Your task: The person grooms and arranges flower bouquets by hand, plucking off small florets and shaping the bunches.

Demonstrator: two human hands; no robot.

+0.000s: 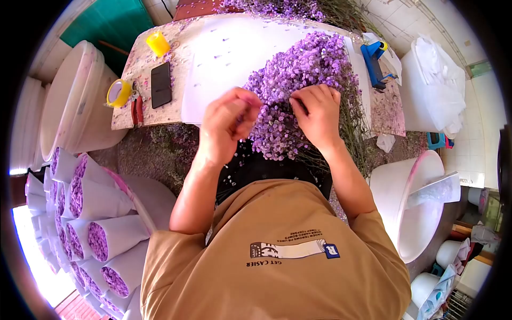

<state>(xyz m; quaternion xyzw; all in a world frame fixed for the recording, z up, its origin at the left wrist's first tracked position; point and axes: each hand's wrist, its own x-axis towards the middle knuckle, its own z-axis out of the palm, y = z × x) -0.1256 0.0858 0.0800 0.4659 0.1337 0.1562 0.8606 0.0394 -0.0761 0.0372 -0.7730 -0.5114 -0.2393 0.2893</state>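
A large bunch of small purple dried flowers (298, 66) lies at the table's front edge, its blossoms toward the left and its thin green stems (354, 128) toward the right. At the left side of the blossoms is my left hand (229, 120), fingers curled in; whatever they may pinch is too small to make out. My right hand (319, 114) lies over the blossoms with thumb and fingertips drawn together, and the flowers behind hide what is between them. A white sheet (213, 69) is spread under the bunch, dotted with fallen petals.
On the table's left are yellow tape rolls (118, 93), a black phone (160, 85) and red-handled pruners (137, 109). A blue tape dispenser (375, 64) stands right. Paper-wrapped purple bouquets (106, 237) fill a tub at lower left; a white bucket (392, 186) is at right.
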